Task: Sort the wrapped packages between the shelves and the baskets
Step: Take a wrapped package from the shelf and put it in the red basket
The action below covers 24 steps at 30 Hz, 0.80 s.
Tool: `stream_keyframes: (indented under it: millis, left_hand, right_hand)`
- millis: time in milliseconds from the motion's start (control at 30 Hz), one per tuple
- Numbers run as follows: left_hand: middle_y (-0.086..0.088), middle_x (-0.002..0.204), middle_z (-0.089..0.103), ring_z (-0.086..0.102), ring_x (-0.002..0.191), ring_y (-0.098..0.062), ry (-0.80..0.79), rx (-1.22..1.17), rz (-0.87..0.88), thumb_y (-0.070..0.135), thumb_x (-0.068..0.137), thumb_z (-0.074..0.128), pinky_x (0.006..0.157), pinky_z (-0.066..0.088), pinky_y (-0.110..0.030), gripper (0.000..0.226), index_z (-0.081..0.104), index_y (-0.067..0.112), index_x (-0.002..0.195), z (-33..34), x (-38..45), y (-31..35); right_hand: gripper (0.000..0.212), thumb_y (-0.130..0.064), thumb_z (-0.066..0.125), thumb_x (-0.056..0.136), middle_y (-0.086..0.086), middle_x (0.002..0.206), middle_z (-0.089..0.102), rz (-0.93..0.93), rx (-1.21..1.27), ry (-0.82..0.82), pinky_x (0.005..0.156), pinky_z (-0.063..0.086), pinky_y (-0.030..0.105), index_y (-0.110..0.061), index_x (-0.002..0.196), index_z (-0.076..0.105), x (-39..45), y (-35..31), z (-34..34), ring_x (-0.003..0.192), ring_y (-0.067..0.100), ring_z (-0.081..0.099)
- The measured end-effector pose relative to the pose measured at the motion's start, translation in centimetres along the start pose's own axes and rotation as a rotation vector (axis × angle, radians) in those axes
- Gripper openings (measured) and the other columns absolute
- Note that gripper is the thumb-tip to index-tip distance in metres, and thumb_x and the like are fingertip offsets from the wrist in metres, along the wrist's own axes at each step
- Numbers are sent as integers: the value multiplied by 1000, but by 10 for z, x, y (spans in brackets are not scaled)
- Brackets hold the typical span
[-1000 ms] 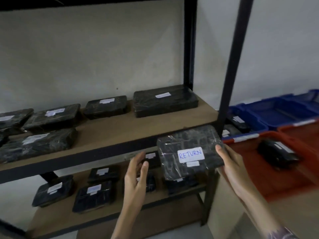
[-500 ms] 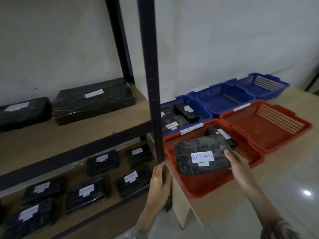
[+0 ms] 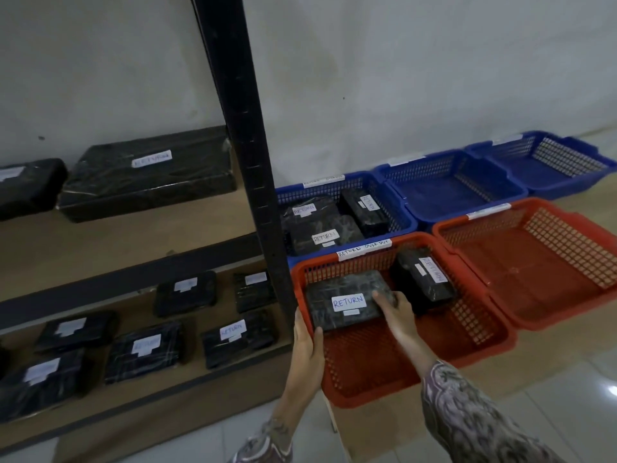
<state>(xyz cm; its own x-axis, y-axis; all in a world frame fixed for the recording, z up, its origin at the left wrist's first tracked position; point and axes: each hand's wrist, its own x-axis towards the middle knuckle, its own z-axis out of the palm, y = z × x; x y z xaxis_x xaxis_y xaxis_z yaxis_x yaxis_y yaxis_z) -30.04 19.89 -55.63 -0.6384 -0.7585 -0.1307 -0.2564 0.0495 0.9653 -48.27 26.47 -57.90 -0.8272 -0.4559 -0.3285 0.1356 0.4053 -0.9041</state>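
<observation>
A black wrapped package [image 3: 344, 300] with a white RETURN label lies inside the near red basket [image 3: 367, 372], at its back left. My right hand [image 3: 395, 312] holds the package's right end, thumb on top. My left hand [image 3: 305, 345] grips the basket's left rim, thumb inside. A second black package [image 3: 422, 275] lies in the same basket, just right of my right hand. The basket's back rim carries a label reading RETURN OVER DUE.
Behind it a blue basket [image 3: 394, 195] holds three wrapped packages. Two more blue baskets [image 3: 450, 185] and a second red basket [image 3: 534, 262] hold nothing. At left, a black upright post [image 3: 247, 155] and shelves [image 3: 100, 262] with several wrapped packages.
My right hand has lowered the RETURN package from above the red basket down into it. My left hand moved from the shelf post to the basket's left rim.
</observation>
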Motion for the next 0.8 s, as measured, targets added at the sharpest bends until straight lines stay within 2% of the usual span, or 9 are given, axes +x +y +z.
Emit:
stream_keyframes:
  millis: [67, 133, 267, 367, 467, 533, 667, 733, 800]
  left_hand:
    - [7, 149, 27, 31, 137, -9, 9, -13, -16, 49, 91, 34, 114, 29, -41, 61, 10, 36, 145, 1, 1, -2]
    - [9, 146, 32, 35, 133, -7, 26, -21, -13, 46, 92, 33, 113, 31, -41, 57, 14, 37, 144, 2, 1, -2]
    - [12, 141, 38, 39, 130, -4, 23, -29, -11, 38, 96, 33, 112, 33, -40, 48, 19, 37, 142, 2, 0, 1]
    - [18, 138, 38, 40, 127, 2, 9, -32, -5, 31, 98, 33, 112, 33, -37, 47, 20, 32, 143, 2, -1, 4]
    - [13, 136, 43, 45, 125, -6, 0, -16, -24, 38, 96, 37, 108, 38, -38, 43, 23, 45, 137, -1, 1, 2]
    - [8, 133, 46, 49, 121, -10, 9, 2, -43, 34, 96, 40, 104, 42, -36, 38, 27, 48, 129, -4, 4, -1]
    - [3, 130, 48, 51, 113, -4, 38, 25, -30, 27, 95, 44, 87, 46, -15, 41, 34, 26, 135, -16, 2, 4]
    - [2, 133, 48, 49, 116, -6, 82, 59, -6, 26, 95, 46, 95, 43, -21, 41, 38, 21, 134, -23, 1, 9]
    - [3, 131, 48, 49, 113, -5, 120, 86, 8, 23, 94, 48, 92, 41, -17, 38, 42, 18, 132, -31, -3, 17]
  right_hand:
    - [49, -26, 74, 78, 10, 101, 60, -12, -22, -12, 76, 42, 27, 1, 114, 54, 3, -2, 3, 91, 21, 56]
    - [55, -28, 80, 71, 13, 99, 63, -38, -38, 19, 69, 43, 25, 3, 111, 57, 6, -4, 5, 86, 21, 57]
    - [50, -21, 77, 74, 19, 105, 65, -23, 4, 124, 78, 43, 26, 2, 113, 58, 11, -5, 18, 93, 26, 61]
    - [46, -19, 75, 76, 21, 106, 65, -20, 18, 141, 77, 43, 26, 3, 113, 56, 10, -6, 21, 89, 24, 59]
    - [48, -27, 73, 78, 18, 107, 63, -46, -62, 72, 77, 41, 26, 3, 111, 54, 11, -6, 17, 92, 24, 57]
    - [61, -43, 70, 73, 18, 111, 59, -106, -158, 50, 86, 44, 33, 1, 113, 53, 8, -5, 14, 105, 29, 53]
    - [72, -38, 66, 82, 19, 139, 38, -277, -355, 58, 109, 29, 43, 1, 136, 37, -9, -8, 9, 131, 30, 28]
    - [67, -32, 65, 85, 18, 141, 36, -347, -351, 80, 109, 26, 35, 1, 136, 37, -20, -12, 6, 133, 28, 27]
    - [57, -26, 65, 85, 15, 136, 42, -402, -304, 94, 103, 28, 26, -1, 132, 44, -33, -18, 3, 129, 25, 34]
